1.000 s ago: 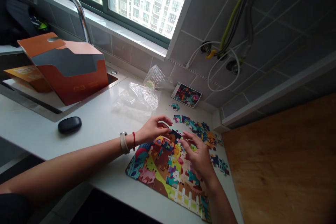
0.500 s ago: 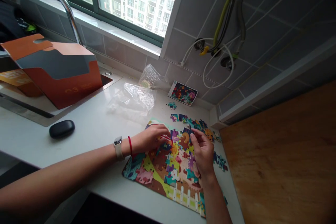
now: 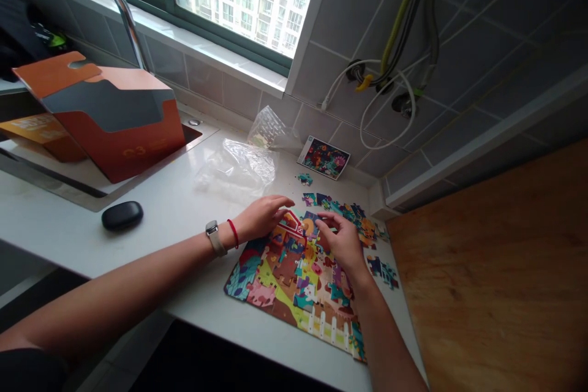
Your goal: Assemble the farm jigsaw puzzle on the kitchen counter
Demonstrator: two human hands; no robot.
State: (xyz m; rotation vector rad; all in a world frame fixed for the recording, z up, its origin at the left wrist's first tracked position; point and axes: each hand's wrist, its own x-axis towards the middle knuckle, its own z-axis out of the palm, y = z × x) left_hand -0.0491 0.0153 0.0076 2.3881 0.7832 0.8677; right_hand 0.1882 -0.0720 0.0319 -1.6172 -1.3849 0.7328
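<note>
A colourful farm jigsaw puzzle (image 3: 285,312) lies on the white counter, with a pig, a cow and a white fence on it. My right hand (image 3: 343,244) pinches a dark blue puzzle piece (image 3: 310,224) with a tan curved shape, low over the puzzle's far edge by the red barn part. Whether the piece lies flat cannot be made out. My left hand (image 3: 260,218) hovers at the far left edge of the puzzle, fingers stretched out and holding nothing. Loose puzzle pieces (image 3: 351,215) spread behind and to the right of my right hand.
A picture card (image 3: 323,158) leans at the tiled wall beside crumpled clear plastic bags (image 3: 241,168). A black mouse-shaped object (image 3: 122,215) sits on the left counter. An orange box (image 3: 138,141) stands over the sink. The wooden panel (image 3: 487,269) borders the right side.
My right hand has shifted left and away from me with the piece. My left hand has drawn back from the barn part, uncovering it. The view has moved slightly.
</note>
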